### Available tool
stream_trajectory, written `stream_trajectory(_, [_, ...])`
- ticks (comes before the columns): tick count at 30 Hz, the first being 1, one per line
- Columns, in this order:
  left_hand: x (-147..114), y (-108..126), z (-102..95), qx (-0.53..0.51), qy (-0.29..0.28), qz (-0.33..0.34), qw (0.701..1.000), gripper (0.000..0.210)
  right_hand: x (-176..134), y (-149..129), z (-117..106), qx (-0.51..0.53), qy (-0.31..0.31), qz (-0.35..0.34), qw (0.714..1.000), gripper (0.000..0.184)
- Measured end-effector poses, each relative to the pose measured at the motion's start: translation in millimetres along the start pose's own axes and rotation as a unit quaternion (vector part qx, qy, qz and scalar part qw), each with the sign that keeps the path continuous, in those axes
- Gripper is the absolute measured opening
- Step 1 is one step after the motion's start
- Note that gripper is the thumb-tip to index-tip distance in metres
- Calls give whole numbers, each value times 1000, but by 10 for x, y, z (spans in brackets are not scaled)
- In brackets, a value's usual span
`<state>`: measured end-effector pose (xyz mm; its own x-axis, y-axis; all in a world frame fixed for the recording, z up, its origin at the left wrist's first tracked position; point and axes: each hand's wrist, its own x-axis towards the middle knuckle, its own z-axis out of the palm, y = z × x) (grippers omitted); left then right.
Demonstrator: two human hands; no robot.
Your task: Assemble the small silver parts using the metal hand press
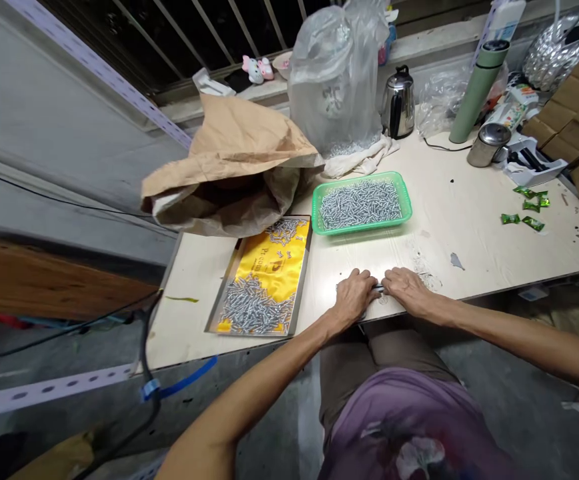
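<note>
Fingers curled in, the left hand (353, 297) and right hand (405, 289) pinch a small metal piece (378, 288) between them at the table's (449, 207) front edge, with a tray (302, 287) of loose metal pieces (257, 307) leftward along that edge, a green basket (369, 228) of similar pieces (362, 203) farther back, and a paper bag (239, 157) behind the tray.

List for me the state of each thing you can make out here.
Left grip: fingers curled, at table edge
Right grip: fingers curled, beside left
Metallic thing between grips: mostly hidden
Green basket: filled with metal pieces
Shallow tray: partly covered with metal pieces
Paper bag: open
Plastic bag: upright
Cloth: crumpled
Flask: capped, upright
Kettle: upright, lid on
Sweets: wrapped
</note>
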<state>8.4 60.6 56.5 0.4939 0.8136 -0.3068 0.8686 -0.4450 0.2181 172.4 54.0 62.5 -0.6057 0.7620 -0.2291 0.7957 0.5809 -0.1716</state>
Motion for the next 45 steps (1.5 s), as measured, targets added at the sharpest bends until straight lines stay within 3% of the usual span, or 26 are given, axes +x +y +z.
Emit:
stream_trajectory(2, [-22, 1, 27, -1, 26, -19, 999, 31, 10, 86, -48, 10, 19, 2, 1000, 17])
stream_trajectory(5, [-104, -1, 160, -19, 105, -24, 994, 54, 29, 247, -120, 46, 34, -32, 998, 41])
stream_trajectory(9, [-260, 90, 469, -40, 196, 52, 978, 63, 132, 395, -156, 30, 39, -2, 999, 33])
stream_trajectory(12, [-321, 234, 672, -45, 202, 91, 974, 62, 304, 400, -179, -8, 33, 27, 999, 21])
stream_trajectory(16, [-309, 358, 777, -61, 201, 81, 974, 67, 543, 223, -267, -66, 60, 63, 994, 23])
stream_trajectory(17, [-303, 365, 780, -69, 201, 80, 974, 68, 580, 139, -285, -77, 67, 36, 994, 24])
stream_trajectory(19, [-297, 361, 781, -93, 193, 80, 973, 67, 621, -60, -298, -87, 51, -92, 991, 24])
stream_trajectory(21, [-298, 349, 796, -124, 180, 67, 974, 66, 633, -260, -279, -86, 12, -238, 967, 18])
stream_trajectory(23, [-299, 346, 831, -149, 167, 49, 973, 65, 639, -414, -243, -93, -11, -319, 943, 14])
stream_trajectory(31, [-317, 426, 895, -113, 182, 77, 974, 68, 786, -602, -133, -129, -7, -397, 909, 14])
stream_trajectory(33, [-394, 363, 828, -85, 207, 118, 968, 60, 832, -586, -193, -100, 20, -378, 920, 16])
stream_trajectory(35, [-520, 183, 703, -49, 246, 135, 959, 42, 871, -490, -344, -61, 91, -324, 940, 20])
stream_trajectory(37, [-678, -127, 518, -12, 287, 77, 955, 29, 914, -291, -572, -19, 186, -253, 949, 24])
stream_trajectory(39, [-833, -524, 296, 9, 287, -50, 957, 29, 970, -6, -814, 7, 255, -182, 950, 26])
stream_trajectory(42, [-987, -1093, -3, 34, 237, -281, 929, 28, 1058, 421, -1042, -28, 293, -104, 950, 26])
stream_trajectory(45, [-1014, -1430, -154, 35, 181, -371, 910, 23, 1069, 619, -1009, -39, 304, -84, 948, 33])
